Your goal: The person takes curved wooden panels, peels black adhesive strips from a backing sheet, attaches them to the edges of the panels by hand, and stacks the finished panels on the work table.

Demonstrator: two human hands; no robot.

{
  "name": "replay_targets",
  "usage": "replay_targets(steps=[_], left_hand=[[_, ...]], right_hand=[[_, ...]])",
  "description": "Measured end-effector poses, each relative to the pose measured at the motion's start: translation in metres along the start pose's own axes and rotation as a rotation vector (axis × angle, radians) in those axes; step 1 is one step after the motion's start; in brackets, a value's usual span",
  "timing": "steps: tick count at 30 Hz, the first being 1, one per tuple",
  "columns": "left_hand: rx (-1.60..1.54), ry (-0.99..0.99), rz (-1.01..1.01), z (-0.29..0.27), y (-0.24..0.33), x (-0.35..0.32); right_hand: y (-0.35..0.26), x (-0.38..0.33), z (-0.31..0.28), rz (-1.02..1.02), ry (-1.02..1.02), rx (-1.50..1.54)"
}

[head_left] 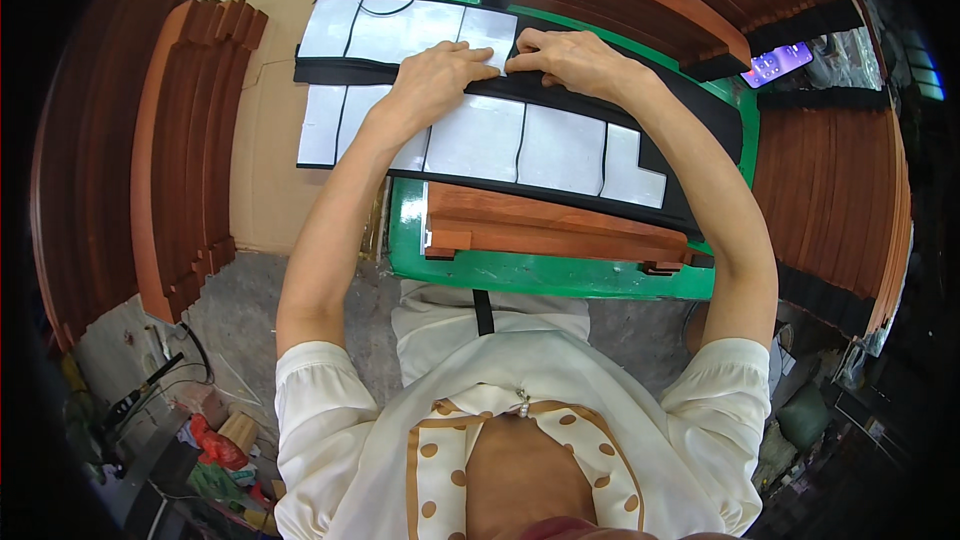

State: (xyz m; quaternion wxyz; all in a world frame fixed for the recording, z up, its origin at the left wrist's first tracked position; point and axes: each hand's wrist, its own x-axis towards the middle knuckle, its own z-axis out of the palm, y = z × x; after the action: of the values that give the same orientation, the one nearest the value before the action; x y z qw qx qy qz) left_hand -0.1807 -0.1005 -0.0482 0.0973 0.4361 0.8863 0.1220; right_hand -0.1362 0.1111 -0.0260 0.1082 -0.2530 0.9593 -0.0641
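Two long black strips covered with white rectangular sheets lie across the green table, one behind the other. My left hand [440, 75] rests on the far strip's sheets [415, 30] with its fingers stretched to the right. Those fingers reach the near right corner of the end sheet [490, 35]. At that same corner my right hand [570, 58] is closed, its fingers curled and their tips drawn together. What is between its fingertips is hidden. The near strip's white sheets [475, 135] lie below my hands, the last one notched on the right [635, 172].
The green table [560, 280] bears a reddish-brown wooden piece [540, 215] along its near edge. Brown wooden parts stand stacked at left [185, 140] and right [830, 180]. A phone with a lit screen [778, 65] lies at the far right. Cardboard [275, 140] lies left of the table.
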Motion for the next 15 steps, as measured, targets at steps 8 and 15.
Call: replay_targets(steps=[8, 15], left_hand=[[-0.004, 0.020, 0.030, 0.000, 0.000, 0.000], [-0.480, 0.249, 0.050, 0.003, -0.012, -0.004]], right_hand=[[0.000, -0.013, -0.007, 0.036, 0.088, 0.247], [-0.012, -0.045, -0.015, 0.551, 0.401, 1.121]])
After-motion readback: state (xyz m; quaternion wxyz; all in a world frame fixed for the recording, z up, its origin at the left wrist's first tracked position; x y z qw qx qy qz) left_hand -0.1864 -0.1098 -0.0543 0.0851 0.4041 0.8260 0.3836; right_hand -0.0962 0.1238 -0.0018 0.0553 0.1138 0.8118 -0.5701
